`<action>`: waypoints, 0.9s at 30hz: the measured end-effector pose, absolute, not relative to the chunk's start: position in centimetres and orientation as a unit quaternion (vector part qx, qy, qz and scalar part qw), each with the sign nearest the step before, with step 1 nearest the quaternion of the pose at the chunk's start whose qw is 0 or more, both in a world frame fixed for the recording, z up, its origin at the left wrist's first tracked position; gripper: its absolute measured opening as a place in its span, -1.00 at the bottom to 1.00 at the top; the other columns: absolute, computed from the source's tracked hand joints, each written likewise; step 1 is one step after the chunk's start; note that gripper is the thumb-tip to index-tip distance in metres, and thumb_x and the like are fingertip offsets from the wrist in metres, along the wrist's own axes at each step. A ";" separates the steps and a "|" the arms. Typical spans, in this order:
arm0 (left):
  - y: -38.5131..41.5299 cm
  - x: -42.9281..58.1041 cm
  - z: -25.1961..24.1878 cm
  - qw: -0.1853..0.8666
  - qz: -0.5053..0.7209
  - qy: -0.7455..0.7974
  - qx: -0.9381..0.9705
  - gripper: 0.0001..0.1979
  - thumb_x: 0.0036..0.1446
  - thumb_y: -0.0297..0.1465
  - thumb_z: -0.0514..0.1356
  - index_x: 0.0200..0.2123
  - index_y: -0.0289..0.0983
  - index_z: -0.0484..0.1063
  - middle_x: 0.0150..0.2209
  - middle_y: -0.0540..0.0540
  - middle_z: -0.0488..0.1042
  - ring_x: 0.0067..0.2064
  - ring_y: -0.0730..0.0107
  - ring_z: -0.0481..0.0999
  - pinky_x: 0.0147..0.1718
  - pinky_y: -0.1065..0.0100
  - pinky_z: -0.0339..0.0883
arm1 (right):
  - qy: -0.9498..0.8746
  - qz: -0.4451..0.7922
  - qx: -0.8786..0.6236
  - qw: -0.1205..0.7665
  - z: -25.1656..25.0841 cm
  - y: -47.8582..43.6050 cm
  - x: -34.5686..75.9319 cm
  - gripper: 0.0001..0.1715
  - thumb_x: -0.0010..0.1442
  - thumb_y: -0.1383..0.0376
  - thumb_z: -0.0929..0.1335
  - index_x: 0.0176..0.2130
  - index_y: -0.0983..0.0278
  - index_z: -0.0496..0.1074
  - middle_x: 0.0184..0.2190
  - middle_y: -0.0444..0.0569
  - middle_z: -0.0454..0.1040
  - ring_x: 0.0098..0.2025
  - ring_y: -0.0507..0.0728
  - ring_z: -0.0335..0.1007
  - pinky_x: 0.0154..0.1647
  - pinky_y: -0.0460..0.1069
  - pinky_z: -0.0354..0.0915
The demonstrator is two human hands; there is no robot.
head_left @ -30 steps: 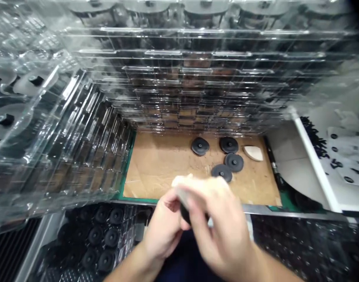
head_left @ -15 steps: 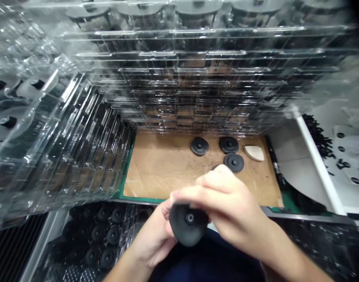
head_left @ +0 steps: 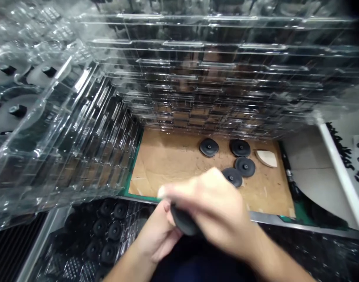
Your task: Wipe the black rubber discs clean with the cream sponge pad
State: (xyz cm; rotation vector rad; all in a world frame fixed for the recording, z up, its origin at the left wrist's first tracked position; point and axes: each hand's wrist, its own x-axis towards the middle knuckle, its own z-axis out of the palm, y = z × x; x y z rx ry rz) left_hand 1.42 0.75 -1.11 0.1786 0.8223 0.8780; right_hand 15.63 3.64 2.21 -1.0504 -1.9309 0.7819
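Low in the head view, my left hand [head_left: 158, 233] is closed on a black round disc [head_left: 184, 221], which is tilted so that mostly its dark surface shows between the hands. My right hand [head_left: 214, 209] is bent over the disc's upper edge, its fingers drawn together and blurred by motion. Whatever its fingers pinch is hidden. Beyond my hands, several similar black discs [head_left: 209, 147] with small central stems lie on a brown cardboard sheet [head_left: 164, 164]. One of them [head_left: 231, 177] lies just past my right knuckles.
Tall stacks of clear plastic trays rise at the back [head_left: 197, 90] and left [head_left: 88, 129]. A pale wedge-shaped piece [head_left: 266, 158] lies on the cardboard's right. A white panel edge [head_left: 340, 168] stands at right. Trays with black round parts [head_left: 109, 231] sit lower left.
The disc has turned from facing me to a steeper tilt, more covered by my right hand. My right hand has shifted slightly left. The view has shifted, uncovering another disc.
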 end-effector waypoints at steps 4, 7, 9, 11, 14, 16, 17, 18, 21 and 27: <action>0.6 0.2 -1.8 0.842 0.428 0.326 0.044 -0.50 -0.16 -0.27 0.44 -0.07 -0.20 0.54 -0.10 -0.10 0.62 -0.13 0.19 0.62 -0.12 0.38 0.46 | -0.620 0.372 -0.603 0.338 -3.1 5.2 16.9 -0.71 0.28 0.22 0.27 -0.09 0.22 0.51 -0.14 -0.03 0.59 -0.15 0.13 0.52 -0.19 -0.02 0.42; 0.6 -0.6 -2.3 0.829 0.444 0.338 0.027 -0.45 -0.20 -0.20 0.43 -0.06 -0.19 0.53 -0.09 -0.13 0.61 -0.09 0.17 0.61 -0.13 0.38 0.47 | -0.638 0.364 -0.610 0.298 -7.1 3.9 16.8 -0.66 0.25 0.21 0.25 -0.15 0.25 0.56 -0.25 0.04 0.57 -0.25 0.17 0.52 -0.25 0.04 0.45; 0.6 -1.1 -2.6 0.819 0.453 0.351 0.017 -0.43 -0.22 -0.18 0.43 -0.07 -0.20 0.54 -0.08 -0.15 0.60 -0.08 0.17 0.60 -0.12 0.36 0.47 | -0.646 0.333 -0.624 0.287 -8.9 2.1 16.2 -0.62 0.25 0.21 0.23 -0.08 0.26 0.55 -0.16 0.15 0.50 -0.21 0.22 0.47 -0.18 0.14 0.43; 0.7 -1.4 -2.9 0.809 0.464 0.361 0.011 -0.43 -0.24 -0.18 0.43 -0.08 -0.20 0.54 -0.06 -0.16 0.59 -0.06 0.17 0.59 -0.08 0.32 0.46 | -0.649 0.300 -0.639 0.282 -10.1 0.5 15.6 -0.58 0.25 0.20 0.24 0.00 0.27 0.50 -0.03 0.23 0.41 -0.13 0.28 0.40 -0.08 0.25 0.37; 0.8 -1.7 -3.0 0.794 0.478 0.375 0.012 -0.44 -0.17 -0.20 0.41 -0.04 -0.18 0.51 -0.01 -0.17 0.57 -0.01 0.16 0.56 -0.07 0.31 0.45 | -0.653 0.273 -0.649 0.278 -11.1 -0.2 15.1 -0.59 0.22 0.18 0.29 0.01 0.23 0.49 0.00 0.22 0.37 -0.08 0.32 0.35 -0.04 0.30 0.33; 0.8 -1.8 -3.0 0.786 0.482 0.388 0.013 -0.42 -0.12 -0.19 0.39 0.03 -0.18 0.47 0.04 -0.17 0.54 0.04 0.15 0.52 -0.02 0.30 0.42 | -0.650 0.263 -0.655 0.283 -11.3 0.4 15.1 -0.62 0.22 0.21 0.27 -0.02 0.24 0.51 -0.02 0.21 0.36 -0.12 0.30 0.36 -0.07 0.27 0.35; 0.7 -1.8 -3.0 0.782 0.483 0.394 0.013 -0.39 -0.10 -0.19 0.38 0.07 -0.17 0.43 0.05 -0.18 0.52 0.06 0.13 0.51 0.02 0.28 0.39 | -0.648 0.261 -0.656 0.287 -11.2 0.8 15.1 -0.62 0.23 0.22 0.25 -0.05 0.25 0.51 -0.04 0.20 0.37 -0.15 0.27 0.38 -0.09 0.25 0.37; 0.7 -1.9 -3.0 0.778 0.486 0.397 0.013 -0.35 -0.08 -0.20 0.37 0.12 -0.17 0.38 0.06 -0.19 0.51 0.07 0.12 0.50 0.07 0.25 0.36 | -0.645 0.263 -0.654 0.293 -11.0 1.2 15.1 -0.63 0.24 0.23 0.24 -0.06 0.26 0.51 -0.09 0.18 0.39 -0.18 0.25 0.39 -0.11 0.21 0.39; 0.4 -2.0 -3.0 0.765 0.506 0.398 0.007 -0.25 -0.06 -0.26 0.37 0.22 -0.19 0.25 0.07 -0.22 0.50 0.10 0.09 0.47 0.16 0.15 0.27 | -0.642 0.296 -0.636 0.309 -9.5 1.4 15.1 -0.65 0.26 0.24 0.24 -0.02 0.28 0.45 -0.20 0.09 0.46 -0.26 0.16 0.44 -0.21 0.08 0.44; 0.1 -1.8 -3.2 0.753 0.512 0.413 0.017 -0.41 -0.11 -0.29 0.41 0.04 -0.24 0.45 0.06 -0.23 0.51 0.07 0.10 0.49 0.10 0.17 0.35 | -0.641 0.373 -0.587 0.325 -4.4 0.7 15.0 -0.81 0.26 0.26 0.30 -0.17 0.26 0.46 -0.26 -0.02 0.58 -0.28 0.09 0.53 -0.30 -0.08 0.45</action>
